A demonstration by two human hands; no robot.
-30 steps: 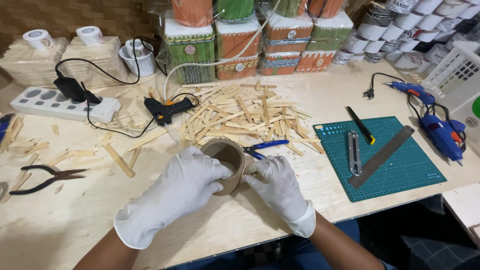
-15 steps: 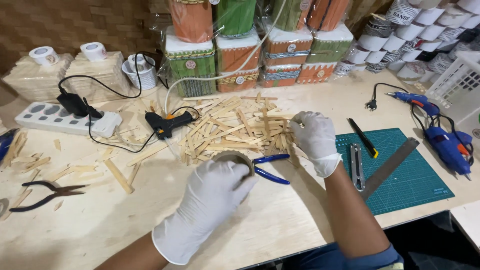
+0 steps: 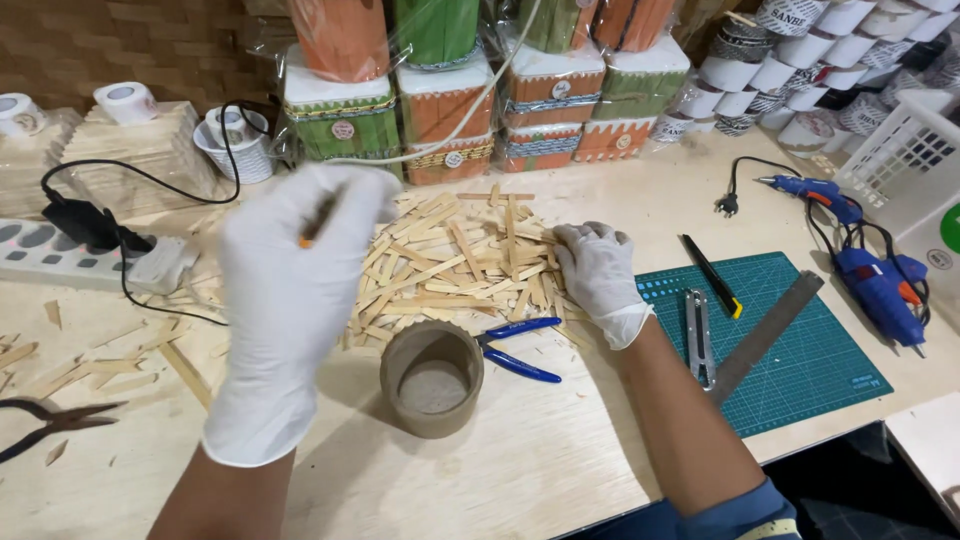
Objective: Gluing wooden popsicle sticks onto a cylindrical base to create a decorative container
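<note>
- Right gloved hand (image 3: 598,275) resting flat on pile of pale flat wooden sticks (image 3: 455,265), fingers loose, gripping nothing, sticks directly beneath.
- Left gloved hand (image 3: 290,290) raised, blurred, pinching something orange; round brown cardboard cup (image 3: 432,378) just below-right.

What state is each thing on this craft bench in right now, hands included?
Left hand: gloved, raised, blurred, an orange-tipped thing at its fingers.
Right hand: gloved, resting on the stick pile.
Wooden sticks: loose heap.
Cardboard cup: upright, open, standing free.
Blue-handled pliers: lying flat beside the cup.
Blue glue guns: lying down, unheld.
Power strip: one plug in.
Steel ruler: lying across the green mat.
</note>
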